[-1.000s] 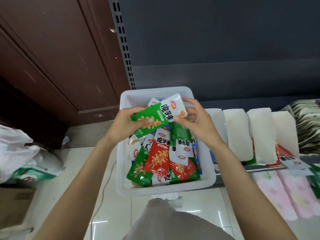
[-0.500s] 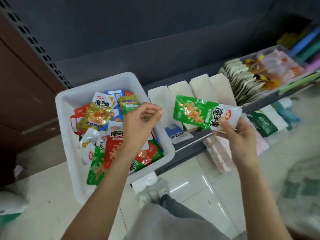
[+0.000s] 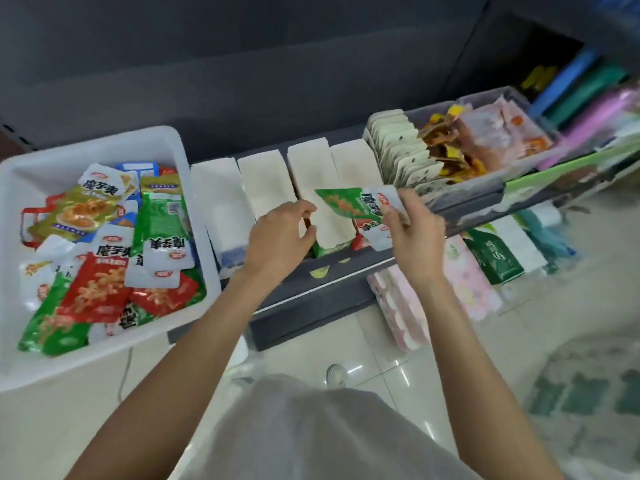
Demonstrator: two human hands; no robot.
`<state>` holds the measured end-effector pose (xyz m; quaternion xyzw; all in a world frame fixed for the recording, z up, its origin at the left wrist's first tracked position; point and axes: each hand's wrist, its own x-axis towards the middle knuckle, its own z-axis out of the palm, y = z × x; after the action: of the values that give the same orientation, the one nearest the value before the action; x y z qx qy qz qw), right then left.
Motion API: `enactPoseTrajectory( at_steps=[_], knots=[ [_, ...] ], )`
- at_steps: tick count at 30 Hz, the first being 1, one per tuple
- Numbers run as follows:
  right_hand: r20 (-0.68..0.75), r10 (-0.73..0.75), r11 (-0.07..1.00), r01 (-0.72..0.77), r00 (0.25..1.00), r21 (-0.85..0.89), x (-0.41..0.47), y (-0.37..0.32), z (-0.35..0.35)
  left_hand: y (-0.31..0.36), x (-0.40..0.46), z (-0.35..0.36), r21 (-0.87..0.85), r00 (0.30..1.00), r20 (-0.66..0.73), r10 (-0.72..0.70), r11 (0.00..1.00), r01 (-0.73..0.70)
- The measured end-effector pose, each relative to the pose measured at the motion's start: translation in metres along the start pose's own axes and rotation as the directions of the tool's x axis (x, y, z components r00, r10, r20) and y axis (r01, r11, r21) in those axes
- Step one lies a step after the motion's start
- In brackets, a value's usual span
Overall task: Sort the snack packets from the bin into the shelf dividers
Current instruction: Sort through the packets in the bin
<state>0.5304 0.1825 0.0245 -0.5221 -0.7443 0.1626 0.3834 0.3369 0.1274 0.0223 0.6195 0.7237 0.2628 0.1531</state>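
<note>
A white bin (image 3: pixel 104 142) at the left holds several snack packets (image 3: pixel 114 237) in green, red, gold and blue. To its right, white dividers (image 3: pixel 266 181) stand in a row on the grey shelf. My right hand (image 3: pixel 414 233) pinches a green packet (image 3: pixel 349 206) by its white end and holds it level over the slots by the third divider (image 3: pixel 325 188). My left hand (image 3: pixel 280 237) has thumb and fingertips curled on that divider's left edge. Green packets (image 3: pixel 325 251) and a red packet (image 3: pixel 360 225) sit in the slots below.
A grey tray (image 3: pixel 464 195) further right on the shelf holds tan sachets (image 3: pixel 398 150) and orange snacks (image 3: pixel 450 150). Pink packs (image 3: pixel 405 306) and green bags (image 3: pixel 498 261) lie below the dark shelf front (image 3: pixel 311 306). Glossy floor tiles lie beneath.
My right hand carried the green packet from over the bin to the dividers. My left hand let go of it, left the bin and reached the third divider. The view swung right.
</note>
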Motion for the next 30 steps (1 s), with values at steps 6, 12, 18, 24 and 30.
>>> enactPoseTrajectory(
  at_steps=[6,12,18,24,30],
  knots=[
    [0.372,-0.411,0.879,0.47,0.833,-0.081,0.038,0.016,0.032,0.008,-0.013,0.043,0.229,0.974,-0.054,-0.221,0.946,0.228],
    [0.579,-0.484,0.724,0.672,0.656,-0.156,0.042,0.042,0.053,0.018,-0.029,0.052,0.292,0.964,-0.123,-0.237,0.919,0.263],
    [0.741,-0.49,0.678,0.735,0.458,-0.006,0.033,0.049,0.041,0.016,-0.036,0.053,0.28,0.964,-0.104,-0.244,0.923,0.263],
    [0.697,-0.508,0.805,0.566,0.506,0.177,0.041,0.042,0.009,0.021,-0.046,0.035,0.187,0.962,-0.15,-0.226,0.949,0.252],
    [0.517,-0.485,0.87,0.328,0.705,0.368,0.04,-0.017,-0.004,0.015,-0.084,-0.025,0.116,0.838,-0.544,-0.038,0.986,0.12]
  ],
)
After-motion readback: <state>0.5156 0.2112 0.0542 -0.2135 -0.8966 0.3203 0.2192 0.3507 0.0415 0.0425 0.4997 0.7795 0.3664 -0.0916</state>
